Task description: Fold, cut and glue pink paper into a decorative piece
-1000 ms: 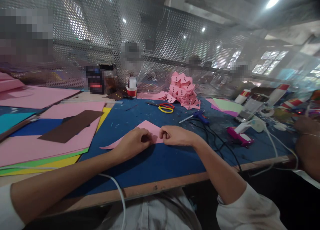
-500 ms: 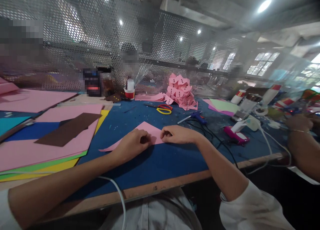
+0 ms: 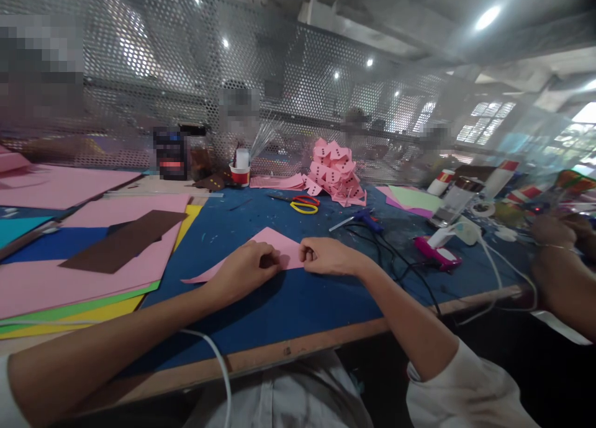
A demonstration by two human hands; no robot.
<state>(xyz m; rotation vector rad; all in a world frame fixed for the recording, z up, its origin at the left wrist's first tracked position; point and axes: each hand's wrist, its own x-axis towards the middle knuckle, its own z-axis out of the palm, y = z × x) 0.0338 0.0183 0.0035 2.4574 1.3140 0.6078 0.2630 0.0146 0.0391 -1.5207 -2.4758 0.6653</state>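
Observation:
A pink sheet of paper or thin foam (image 3: 270, 238) lies on the blue table, its pointed left end lifting slightly off the surface. My left hand (image 3: 254, 263) is closed over the sheet's near side, thumb and fingers curled together on it. At the sheet's right end my right hand (image 3: 326, 255) pinches the edge between thumb and fingers. Parts of the sheet are hidden beneath both hands. Beyond them lie scissors (image 3: 305, 208) with red and yellow handles, and a blue glue gun (image 3: 370, 220) rests to the right.
Coloured sheets (image 3: 107, 291) with a brown strip (image 3: 125, 241) on top cover the left. A pile of dotted pink pieces (image 3: 336, 173) stands behind, beside a cup (image 3: 240, 175). A magenta device (image 3: 437, 254) and cables lie right. Another person's hand (image 3: 554, 232) is far right.
Both hands keep their hold on the pink sheet with hardly any movement. My right hand and forearm sit very slightly lower; the whole view has shifted a little.

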